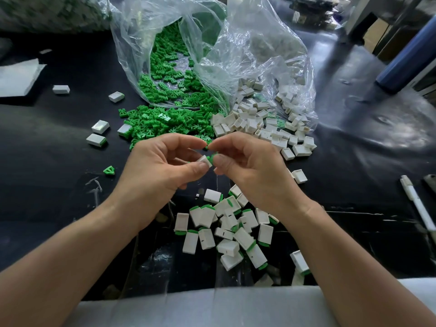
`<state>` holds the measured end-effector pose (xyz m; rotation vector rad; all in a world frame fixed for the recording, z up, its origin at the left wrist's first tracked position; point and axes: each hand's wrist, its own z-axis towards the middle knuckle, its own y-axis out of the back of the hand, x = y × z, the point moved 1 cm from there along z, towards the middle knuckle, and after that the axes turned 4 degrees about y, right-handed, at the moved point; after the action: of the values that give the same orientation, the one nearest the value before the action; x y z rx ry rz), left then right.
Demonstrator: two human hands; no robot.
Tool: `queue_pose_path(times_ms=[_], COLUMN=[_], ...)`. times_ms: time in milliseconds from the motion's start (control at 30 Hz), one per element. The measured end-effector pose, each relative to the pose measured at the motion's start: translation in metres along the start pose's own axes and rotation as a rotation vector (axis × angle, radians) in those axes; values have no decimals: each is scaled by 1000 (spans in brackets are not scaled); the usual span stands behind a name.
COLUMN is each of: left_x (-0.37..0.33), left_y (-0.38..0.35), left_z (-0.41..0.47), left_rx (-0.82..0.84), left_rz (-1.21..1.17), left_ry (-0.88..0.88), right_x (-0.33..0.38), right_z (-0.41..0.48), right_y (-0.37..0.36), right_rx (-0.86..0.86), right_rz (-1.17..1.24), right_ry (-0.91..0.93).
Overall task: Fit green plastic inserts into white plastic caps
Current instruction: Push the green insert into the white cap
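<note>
One black table [59, 149] spreads under everything. Across its far half lies a clear plastic bag [247, 43], spilling a heap of green inserts [165, 95] on the left and a heap of white caps [259, 121] on the right. Nearer the front edge sits a pile of fitted caps [233, 230], with green showing at their ends. Above that pile the hands meet. The left hand [160, 166] pinches a white cap [205, 160] between thumb and curled fingers. The right hand [250, 166] pinches a green insert [210, 158], which touches the cap's end.
</note>
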<state>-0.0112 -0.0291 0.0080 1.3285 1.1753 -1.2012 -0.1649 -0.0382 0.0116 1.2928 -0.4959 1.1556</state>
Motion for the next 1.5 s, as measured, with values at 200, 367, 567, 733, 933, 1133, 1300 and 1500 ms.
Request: queue_pose_path(times_ms=[200,367,567,733,933,1133,1300,1500], left_x=[0,-2,-1,0,-2,-2,-2,-1], left_y=[-2,-2,-1,-1,-1,1,2,3], left_z=[1,0,0,0,-1,-2,-3,-6], left_rx=[9,37,23,27,21,33,54,97], left_rz=[-11,-37,-35,-21,-14,15,99,227], left_ry=[3,10,-5,-13,-13,-8,-45,-95], right_x=[1,1,0,-1,-1,3,8,11], right_z=[0,0,1,0,-1,-2,-4,-4], right_y=[-1,-3,1,-1,-3,3,1,-1], right_rx=[59,36,13,41,98,166,233,324], right_rz=[-80,100,150,87,37,-162,-290,-422], right_ry=[-54,-130,-73,-48,-116,-28,53,117])
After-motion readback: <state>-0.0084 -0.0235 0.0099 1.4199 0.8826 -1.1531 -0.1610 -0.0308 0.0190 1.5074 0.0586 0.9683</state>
